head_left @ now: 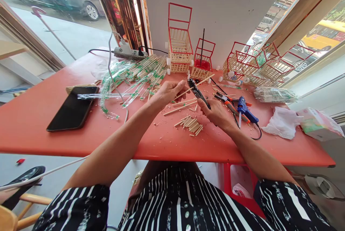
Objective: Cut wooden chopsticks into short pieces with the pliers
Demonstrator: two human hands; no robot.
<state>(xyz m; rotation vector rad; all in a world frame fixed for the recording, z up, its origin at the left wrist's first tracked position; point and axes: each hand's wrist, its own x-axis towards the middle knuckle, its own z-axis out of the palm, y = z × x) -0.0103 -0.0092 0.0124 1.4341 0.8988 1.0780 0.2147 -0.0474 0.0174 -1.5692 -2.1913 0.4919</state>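
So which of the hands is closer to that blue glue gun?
The right. The right hand, gripping dark cutters, sits just left of the blue glue gun. The left hand, holding a wooden stick, is farther left, beyond the cutters.

Head view, down over table (54, 130)

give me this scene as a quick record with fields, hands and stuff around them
left hand: left hand holds a wooden stick
right hand: right hand holds black cutters, blades at the stick
near hands: cut stick pieces, loose sticks
surface: red table
left side: black phone, wrapped chopsticks
right side: blue glue gun, orange pliers
back: small red-framed carts
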